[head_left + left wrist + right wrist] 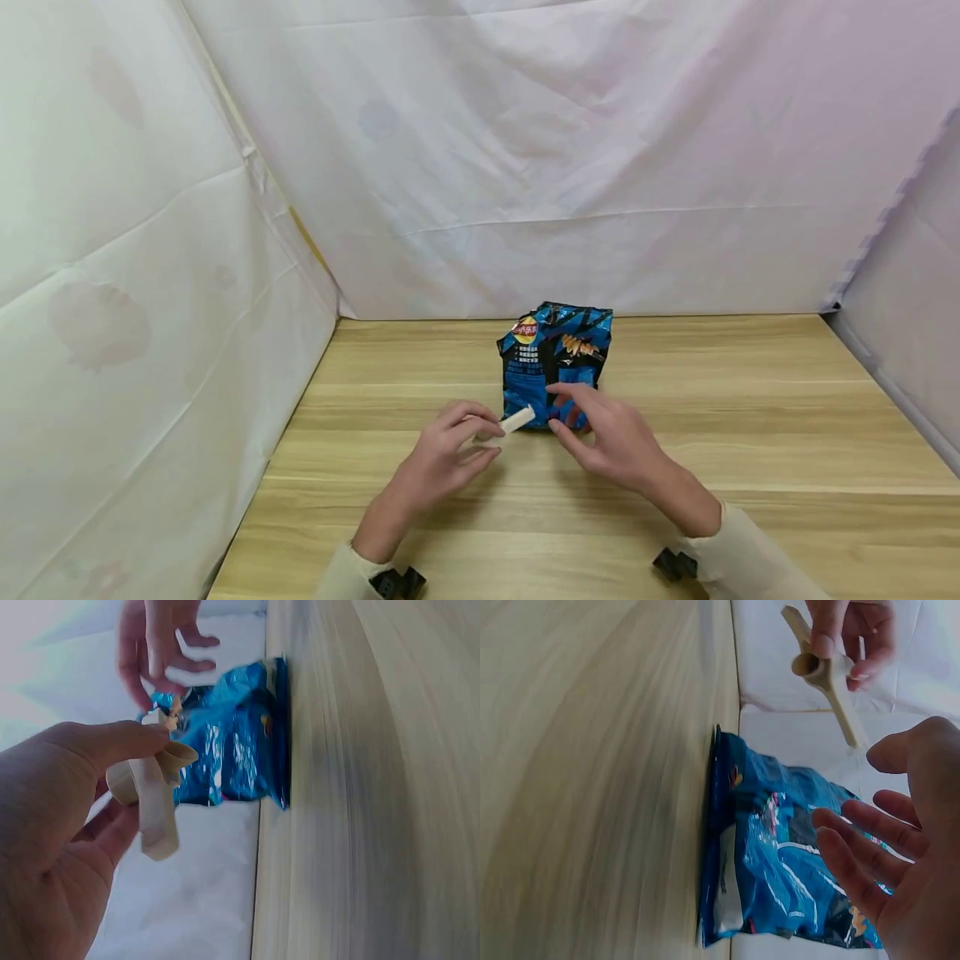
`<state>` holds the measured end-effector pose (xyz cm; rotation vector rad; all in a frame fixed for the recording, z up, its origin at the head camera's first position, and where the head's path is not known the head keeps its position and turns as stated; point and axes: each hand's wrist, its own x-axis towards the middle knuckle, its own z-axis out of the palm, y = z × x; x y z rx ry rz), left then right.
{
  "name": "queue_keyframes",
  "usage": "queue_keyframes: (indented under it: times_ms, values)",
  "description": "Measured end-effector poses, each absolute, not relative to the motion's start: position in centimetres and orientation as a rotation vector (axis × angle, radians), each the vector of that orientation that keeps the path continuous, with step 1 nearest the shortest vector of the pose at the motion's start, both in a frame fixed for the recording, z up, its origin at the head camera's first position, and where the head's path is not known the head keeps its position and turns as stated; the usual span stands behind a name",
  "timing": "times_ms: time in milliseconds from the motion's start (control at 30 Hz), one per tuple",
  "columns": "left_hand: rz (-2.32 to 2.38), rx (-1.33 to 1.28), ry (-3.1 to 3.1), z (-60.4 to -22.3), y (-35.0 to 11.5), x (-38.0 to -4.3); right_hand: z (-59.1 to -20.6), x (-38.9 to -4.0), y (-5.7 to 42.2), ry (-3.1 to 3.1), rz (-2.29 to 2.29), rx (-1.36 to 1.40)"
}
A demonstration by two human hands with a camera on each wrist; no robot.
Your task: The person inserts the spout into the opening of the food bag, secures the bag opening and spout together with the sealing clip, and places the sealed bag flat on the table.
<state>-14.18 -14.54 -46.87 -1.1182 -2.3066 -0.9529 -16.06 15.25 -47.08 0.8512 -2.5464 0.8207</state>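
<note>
Your left hand [442, 454] pinches a pale plastic piece [517, 419] between thumb and fingers, one end poking past the fingertips toward your right hand [615, 442]; a short round tube [807, 666] opens from its middle. The pinch looks light, so a knock on that free end could twist the piece or drop it onto the counter [750, 417] below your hands. Just beyond the gap between your hands, a blue and black snack bag [555, 350] stands upright. Nothing appears to brace it, so a bump from the plastic or your right fingers could tip it away from you; its glossy film would probably crease or slip under a careless push. Your right hand is empty, thumb and fingers parted and loosely bent, in front of the bag's lower right part. You can't tell whether a fingertip touches it. Closing that hand too hard could crush what's inside, or catch the plastic and jerk it from your left-hand grip.
</note>
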Motion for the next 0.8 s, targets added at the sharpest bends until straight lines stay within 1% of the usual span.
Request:
queue_keyframes:
  times_ms: [200, 367, 500, 800]
  values:
    - [-0.943, -1.267, -2.253, -46.4, -13.2, -13.9, -47.0, -15.7, 14.7, -2.549, 0.888, 0.858]
    - [-0.973, -1.261, -2.261, -46.2, -12.5, -14.0, -47.2, -15.3, 14.7, -2.518, 0.920, 0.857]
    - [-1.040, -1.205, -2.322, -46.2, -12.1, -14.0, -47.4, -15.0, 15.0, -2.496, 0.956, 0.853]
    - [-1.139, -0.959, -2.665, -46.0, -11.3, -14.6, -47.3, -14.4, 15.6, -2.511, 0.982, 0.791]
